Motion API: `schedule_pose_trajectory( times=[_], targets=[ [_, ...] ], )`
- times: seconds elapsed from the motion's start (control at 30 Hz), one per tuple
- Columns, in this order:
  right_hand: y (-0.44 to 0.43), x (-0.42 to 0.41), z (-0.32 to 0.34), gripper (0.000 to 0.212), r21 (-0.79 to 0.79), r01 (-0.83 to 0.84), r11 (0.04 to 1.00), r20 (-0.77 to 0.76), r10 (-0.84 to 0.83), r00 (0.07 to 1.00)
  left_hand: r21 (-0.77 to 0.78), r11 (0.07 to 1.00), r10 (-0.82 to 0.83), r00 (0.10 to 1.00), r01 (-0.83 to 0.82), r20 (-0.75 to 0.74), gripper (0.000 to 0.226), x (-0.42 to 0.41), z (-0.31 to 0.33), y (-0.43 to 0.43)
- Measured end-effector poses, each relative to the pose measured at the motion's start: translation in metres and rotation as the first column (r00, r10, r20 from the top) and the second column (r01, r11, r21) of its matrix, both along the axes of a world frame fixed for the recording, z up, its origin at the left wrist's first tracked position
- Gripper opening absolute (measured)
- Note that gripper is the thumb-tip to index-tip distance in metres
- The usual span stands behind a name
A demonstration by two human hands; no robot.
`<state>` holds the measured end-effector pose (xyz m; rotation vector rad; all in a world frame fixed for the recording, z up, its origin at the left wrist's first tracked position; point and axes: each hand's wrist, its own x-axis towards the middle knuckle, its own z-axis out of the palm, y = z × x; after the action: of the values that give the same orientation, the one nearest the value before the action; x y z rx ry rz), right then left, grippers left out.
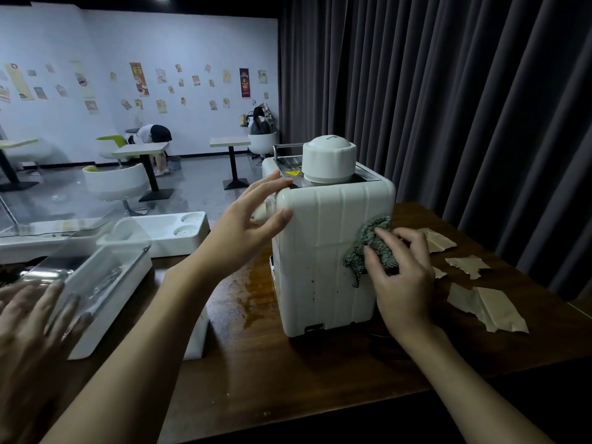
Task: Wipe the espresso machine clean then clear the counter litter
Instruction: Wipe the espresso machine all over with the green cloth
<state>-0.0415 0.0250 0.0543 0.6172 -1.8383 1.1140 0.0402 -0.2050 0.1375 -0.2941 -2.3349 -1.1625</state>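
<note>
A white espresso machine [323, 251] stands on the brown wooden counter [288, 373], its ribbed back panel facing me. My left hand [253, 216] grips its upper left corner, fingers on the top edge and thumb on the panel. My right hand [400, 270] holds a bunched grey-green cloth [368, 241] against the machine's right edge. Several torn beige paper scraps [490, 309] lie on the counter to the right of the machine.
A clear container on a white base [109, 283] sits at the left, with a white tray [166, 229] behind it. Another person's hand [28, 318] shows at the far left. A wet spill streak [246, 296] marks the counter beside the machine. Dark curtains hang behind.
</note>
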Motion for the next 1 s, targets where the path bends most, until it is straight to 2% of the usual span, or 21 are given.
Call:
schedule_pose_trajectory(
  times=[0.1,0.17,0.33,0.43,0.53,0.8,1.0],
  targets=[
    [-0.011,0.008,-0.003,0.035,-0.039,0.011,0.999,0.021,-0.011,1.0,-0.008,1.0,0.005,1.0,-0.005,-0.011,0.052,0.001,0.0,0.0],
    [-0.025,0.018,-0.007,0.037,-0.011,-0.017,1.0,0.014,0.017,1.0,0.002,1.0,0.002,1.0,-0.002,-0.01,0.052,0.001,0.0,0.001],
    [-0.06,0.044,-0.015,0.036,0.062,-0.193,0.979,-0.02,0.195,0.981,0.035,0.999,-0.009,1.0,0.01,-0.01,0.052,0.003,0.0,0.003],
    [-0.061,0.043,-0.015,0.035,0.102,-0.24,0.966,-0.027,0.243,0.97,0.028,0.999,-0.014,1.0,0.015,-0.008,0.05,0.003,0.001,0.004],
    [-0.047,0.032,-0.014,0.034,0.116,-0.207,0.971,-0.025,0.212,0.977,0.03,0.999,-0.018,1.0,0.018,-0.004,0.05,0.003,0.0,0.003],
    [0.004,0.002,-0.025,0.036,-0.069,0.059,0.996,0.111,-0.051,0.992,0.003,1.0,0.009,1.0,-0.009,-0.009,0.057,0.001,-0.003,0.002],
    [-0.018,0.019,-0.033,0.037,-0.066,0.039,0.997,0.156,-0.028,0.987,0.007,1.0,0.005,1.0,-0.004,-0.009,0.058,0.001,-0.003,0.003]
  ],
)
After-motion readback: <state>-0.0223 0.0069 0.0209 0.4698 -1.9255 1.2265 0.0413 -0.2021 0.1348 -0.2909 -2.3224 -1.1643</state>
